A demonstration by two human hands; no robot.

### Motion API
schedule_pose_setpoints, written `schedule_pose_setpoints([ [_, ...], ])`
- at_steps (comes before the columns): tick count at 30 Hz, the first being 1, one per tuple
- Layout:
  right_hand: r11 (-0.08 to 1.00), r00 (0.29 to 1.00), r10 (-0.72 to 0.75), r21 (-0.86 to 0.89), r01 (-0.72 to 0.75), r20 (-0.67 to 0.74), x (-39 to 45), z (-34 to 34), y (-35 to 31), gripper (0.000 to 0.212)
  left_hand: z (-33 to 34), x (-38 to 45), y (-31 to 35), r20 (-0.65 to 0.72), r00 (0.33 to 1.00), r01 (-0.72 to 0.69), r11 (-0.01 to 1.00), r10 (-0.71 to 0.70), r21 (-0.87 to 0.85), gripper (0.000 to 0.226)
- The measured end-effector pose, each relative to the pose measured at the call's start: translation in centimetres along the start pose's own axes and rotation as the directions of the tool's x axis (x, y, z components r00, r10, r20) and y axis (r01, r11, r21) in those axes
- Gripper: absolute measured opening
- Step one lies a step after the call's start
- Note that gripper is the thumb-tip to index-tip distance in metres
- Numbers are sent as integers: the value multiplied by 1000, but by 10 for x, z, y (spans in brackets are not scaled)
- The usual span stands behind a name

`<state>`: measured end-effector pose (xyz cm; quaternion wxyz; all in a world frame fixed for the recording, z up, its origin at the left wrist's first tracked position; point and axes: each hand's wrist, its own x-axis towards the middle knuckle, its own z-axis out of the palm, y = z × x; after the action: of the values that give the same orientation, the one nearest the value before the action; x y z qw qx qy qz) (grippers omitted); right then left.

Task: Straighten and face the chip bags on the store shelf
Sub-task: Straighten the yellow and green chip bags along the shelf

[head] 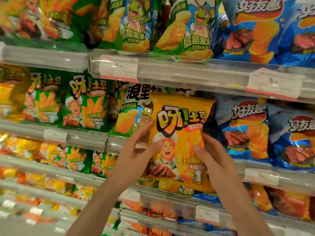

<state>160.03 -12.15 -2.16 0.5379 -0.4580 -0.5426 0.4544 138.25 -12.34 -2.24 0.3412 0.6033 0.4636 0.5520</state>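
Item: store shelf, several tiers with clear price rails, stocked with chip bags.

Left section: green chip bags are stood upright, fronts facing outward; the far-left stock is blurred.

Centre: a green-and-blue chip bag is stood on the middle tier, partly covered by the held bag.

Left hand: closed on the yellow chip bag, thumb laid across the bag's front, fingers behind its left edge.

Yellow chip bag: held in front of the middle tier, between both hands; long axis near vertical, top slightly tilted to the right, printed front turned toward the camera.

Right hand: closed on the same bag, thumb pressed on its front, fingers behind the right edge.

Right section: blue chip bags are stood upright, fronts outward.
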Motion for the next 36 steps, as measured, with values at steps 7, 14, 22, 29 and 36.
schedule_pose_setpoints([
  [7,998,980,20,47,-30,199,2,69,9,47,-62,-40,-8,-207,977,49,999,-47,1,53],
  [14,999,947,25,15,-31,321,-6,183,6,46,-172,-68,-18,-307,948,80,997,-77,-3,51],
  [22,997,883,66,-1,-74,464,-27,345,-2,30,-320,-111,-28,-448,892,84,995,-50,57,48],
  [29,996,811,85,-28,-84,579,-31,459,5,85,-419,-137,-49,-589,806,143,986,-66,85,53],
  [36,995,755,98,-47,-90,648,-7,564,17,91,-508,-126,-79,-670,740,188,974,-59,122,48],
])
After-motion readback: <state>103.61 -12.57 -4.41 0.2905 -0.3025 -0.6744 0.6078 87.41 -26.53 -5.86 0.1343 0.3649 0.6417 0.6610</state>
